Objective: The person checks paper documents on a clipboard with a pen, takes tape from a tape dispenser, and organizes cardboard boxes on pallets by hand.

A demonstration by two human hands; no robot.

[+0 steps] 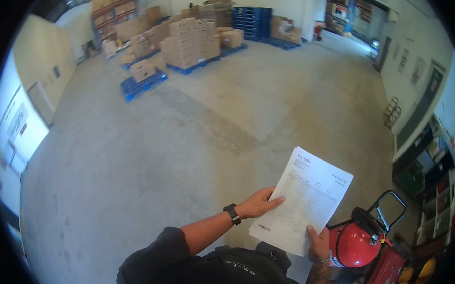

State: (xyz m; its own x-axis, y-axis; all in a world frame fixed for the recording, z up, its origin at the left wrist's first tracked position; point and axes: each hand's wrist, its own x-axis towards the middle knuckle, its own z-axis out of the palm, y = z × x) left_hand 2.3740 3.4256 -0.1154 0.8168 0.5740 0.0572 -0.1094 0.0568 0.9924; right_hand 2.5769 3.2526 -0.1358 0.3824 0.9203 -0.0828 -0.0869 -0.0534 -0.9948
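Note:
A few white sheets of a printed packing list (308,199) are held out in front of my body, tilted to the right. My left hand (260,202) grips their left edge, thumb on top and fingers underneath; a dark watch (232,214) is on that wrist. At the lower right edge my right hand (319,243) pinches the same sheets, its thumb lying over the print. The fingers beneath the paper are hidden on both sides.
A red wheeled fire extinguisher (355,244) with a black handle stands close on my right. Beyond the concrete floor (187,144), stacked cardboard boxes (185,45) rest on blue pallets (144,84). More blue pallets (253,23) are piled at the back. Shelving (438,204) lines the right wall.

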